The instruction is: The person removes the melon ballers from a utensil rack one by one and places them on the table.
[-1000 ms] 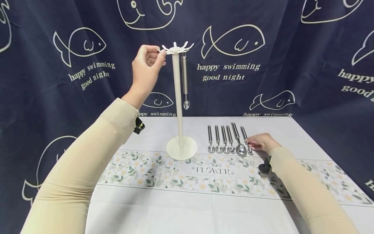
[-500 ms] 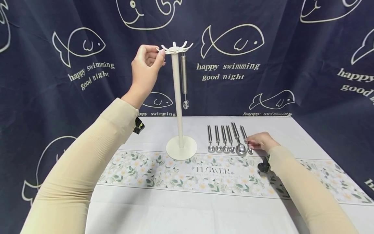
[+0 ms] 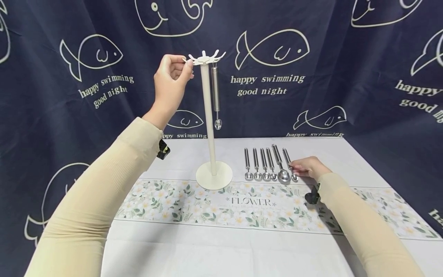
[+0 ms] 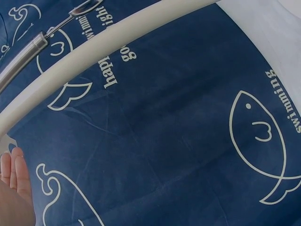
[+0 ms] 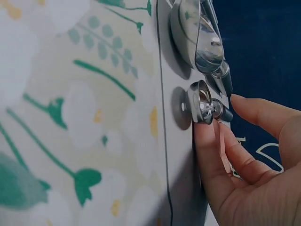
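In the head view my left hand (image 3: 168, 82) pinches one hook at the top of a cream hanging stand (image 3: 208, 115). From another hook hangs a melon baller (image 3: 215, 90) with a steel handle, its small bowl downward. My right hand (image 3: 311, 168) is low over the table, thumb and fingers pinching the rightmost melon baller (image 3: 286, 157) of a row. In the right wrist view that melon baller's bowl (image 5: 201, 101) lies between thumb side and fingers, close over the tabletop. The left wrist view shows only part of my left hand (image 4: 16, 188), beside the pole.
A larger scoop (image 3: 283, 176) lies just left of my right hand, followed by several small melon ballers (image 3: 257, 163). The stand's round base (image 3: 214, 177) overlaps a floral runner (image 3: 252, 209) on the white table. A dark blue fish-print curtain (image 3: 270, 111) hangs behind.
The head view has shifted slightly, so the stand and utensils appear a little further left. Both hands keep their places at the hook and at the rightmost melon baller.
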{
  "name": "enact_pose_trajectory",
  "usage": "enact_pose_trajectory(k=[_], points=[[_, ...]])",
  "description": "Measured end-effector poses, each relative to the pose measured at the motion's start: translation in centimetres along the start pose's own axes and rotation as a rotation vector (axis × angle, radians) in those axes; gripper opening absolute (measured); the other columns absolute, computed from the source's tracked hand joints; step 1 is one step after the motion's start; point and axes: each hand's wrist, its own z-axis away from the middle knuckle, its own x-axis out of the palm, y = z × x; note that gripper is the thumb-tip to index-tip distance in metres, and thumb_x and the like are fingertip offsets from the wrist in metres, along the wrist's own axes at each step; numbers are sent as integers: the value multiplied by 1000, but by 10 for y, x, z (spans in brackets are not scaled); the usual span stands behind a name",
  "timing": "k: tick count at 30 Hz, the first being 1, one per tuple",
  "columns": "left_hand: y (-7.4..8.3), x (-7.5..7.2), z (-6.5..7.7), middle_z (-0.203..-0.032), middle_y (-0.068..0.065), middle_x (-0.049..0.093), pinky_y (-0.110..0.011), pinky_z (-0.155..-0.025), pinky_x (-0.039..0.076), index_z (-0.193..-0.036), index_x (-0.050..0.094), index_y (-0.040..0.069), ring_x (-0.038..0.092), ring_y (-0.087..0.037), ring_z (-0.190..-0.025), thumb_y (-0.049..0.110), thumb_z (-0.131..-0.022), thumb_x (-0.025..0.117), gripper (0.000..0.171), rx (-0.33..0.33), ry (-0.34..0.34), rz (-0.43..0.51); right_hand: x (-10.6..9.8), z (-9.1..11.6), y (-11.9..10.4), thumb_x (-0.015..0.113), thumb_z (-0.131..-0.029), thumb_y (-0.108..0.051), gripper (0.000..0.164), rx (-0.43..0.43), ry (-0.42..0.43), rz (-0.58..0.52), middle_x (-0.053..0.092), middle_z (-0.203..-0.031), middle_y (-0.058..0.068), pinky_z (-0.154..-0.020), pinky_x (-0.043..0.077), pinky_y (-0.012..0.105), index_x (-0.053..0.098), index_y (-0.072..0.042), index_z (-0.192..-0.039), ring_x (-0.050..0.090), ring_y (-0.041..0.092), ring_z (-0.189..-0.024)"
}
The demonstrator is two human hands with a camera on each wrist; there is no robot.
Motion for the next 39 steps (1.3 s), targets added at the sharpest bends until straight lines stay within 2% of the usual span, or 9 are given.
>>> enact_pose_trajectory(k=[4,6,11,16,20,25,30,34,39], points=[[-3,0,-2,-86,9,61,-18,-79,51,-113,55,3,67,-14,-82,23,-95,62,28,6,-7,-14,-4,3,-1,66,-89,-4,9,-18,-10,-50,69,-67,-2,-72,59,24,59,-2,-95,67,6,-63],[-7,-1,-5,-87,9,61,-18,-79,51,-114,56,4,67,-12,-82,25,-94,63,29,10,-8,-22,-6,4,-1,63,-90,-1,4,-23,-15,-98,69,-66,-1,-73,59,25,59,-2,-90,68,6,-62],[-12,-4,-8,-88,8,62,-18,-80,51,-113,57,7,66,-10,-83,27,-94,64,29,9,-16,-26,-10,4,-3,59,-90,5,15,-18,-57,-223,68,-66,1,-74,59,24,60,-4,-79,68,7,-62],[-11,-8,-9,-91,8,62,-19,-84,51,-115,57,6,66,-13,-88,30,-95,63,31,-2,-45,-50,-13,4,-3,59,-91,4,5,-38,-29,-243,67,-65,1,-72,59,22,56,0,-89,68,7,-61],[-10,-10,-10,-92,8,62,-19,-85,50,-115,58,7,66,-12,-91,33,-95,61,32,-8,-62,-82,-15,8,-7,61,-91,1,10,-59,-24,-232,67,-69,1,-76,58,22,54,0,-98,68,8,-65],[-9,-12,-11,-93,9,62,-19,-87,48,-114,59,9,66,-10,-93,34,-95,61,31,-22,-67,-93,-13,15,-20,61,-92,0,8,-103,-108,-236,67,-76,0,-85,56,23,57,-5,-96,67,8,-76],[-9,-13,-11,-94,8,62,-19,-89,48,-115,59,9,66,-11,-94,34,-96,60,32,-16,-68,-85,-6,19,-35,58,-94,0,7,-117,-159,-276,68,-75,1,-83,56,21,53,-4,-96,68,6,-71],[-10,-13,-11,-93,8,62,-19,-89,48,-115,59,9,66,-10,-93,34,-96,60,32,-12,-71,-85,-1,22,-44,57,-95,-1,9,-91,-180,-303,68,-73,3,-82,57,21,49,-3,-97,69,8,-69],[-11,-12,-11,-94,7,63,-19,-89,48,-115,59,9,66,-8,-92,33,-96,60,31,-9,-77,-86,6,26,-53,56,-94,3,13,-40,-220,-412,69,-75,10,-88,56,26,46,-1,-102,70,15,-72]])
